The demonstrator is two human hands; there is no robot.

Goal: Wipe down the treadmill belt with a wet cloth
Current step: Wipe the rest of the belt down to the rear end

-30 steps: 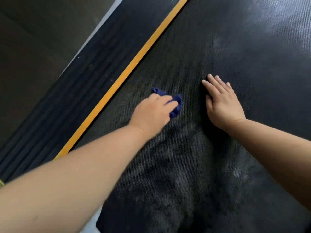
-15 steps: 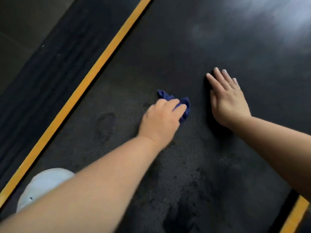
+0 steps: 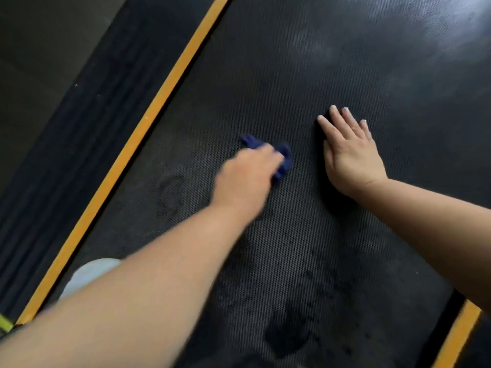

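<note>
The black textured treadmill belt (image 3: pixel 305 75) fills most of the view, with dark wet patches near the bottom. My left hand (image 3: pixel 245 179) grips a small bunched dark blue cloth (image 3: pixel 284 155) and presses it on the belt; only the cloth's far edges stick out past my fingers. My right hand (image 3: pixel 348 155) lies flat on the belt just right of the cloth, fingers straight and together, holding nothing.
An orange stripe (image 3: pixel 148 120) runs along the belt's left edge, with a dark ribbed side rail (image 3: pixel 87 144) beyond it. A second orange stripe (image 3: pixel 457 338) shows at the bottom right. A pale rounded object (image 3: pixel 90 272) peeks out under my left forearm.
My left hand with the cloth has shifted slightly across the belt and is motion-blurred. The view has swung left, bringing in the pale object and right stripe. My right hand stays planted.
</note>
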